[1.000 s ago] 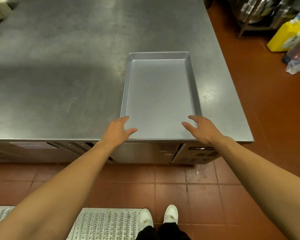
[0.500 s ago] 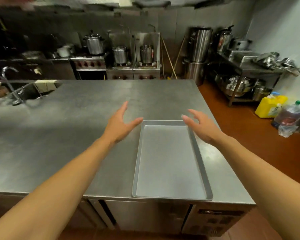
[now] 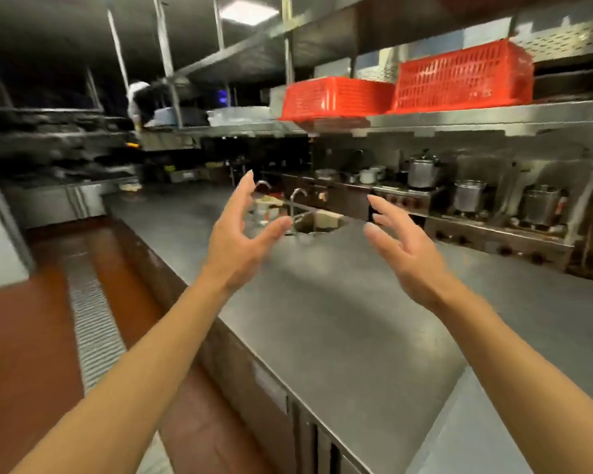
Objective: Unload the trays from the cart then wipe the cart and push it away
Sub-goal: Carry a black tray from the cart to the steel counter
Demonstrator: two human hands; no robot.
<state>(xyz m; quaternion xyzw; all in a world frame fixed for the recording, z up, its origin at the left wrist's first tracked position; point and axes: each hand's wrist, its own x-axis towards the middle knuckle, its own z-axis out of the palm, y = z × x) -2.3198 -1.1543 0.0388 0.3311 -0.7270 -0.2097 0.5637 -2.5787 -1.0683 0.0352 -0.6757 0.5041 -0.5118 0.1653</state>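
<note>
Hands raised, empty, over bench.
Left hand (image 3: 235,241) and right hand (image 3: 403,249) spread loosely above bench (image 3: 339,319); tray corner (image 3: 486,436) below right forearm; cart unseen. Blurred turning risks clipping the bench edge.

Both forearms were bare, with no sleeves in view. The left hand (image 3: 236,238) and right hand (image 3: 403,249) wore no gloves, rings or watch.

Left hand (image 3: 235,239) and right hand (image 3: 403,249) now off the shallow rectangular grey metal tray (image 3: 514,436), raised empty, fingers spread; tray sits lower right.
</note>
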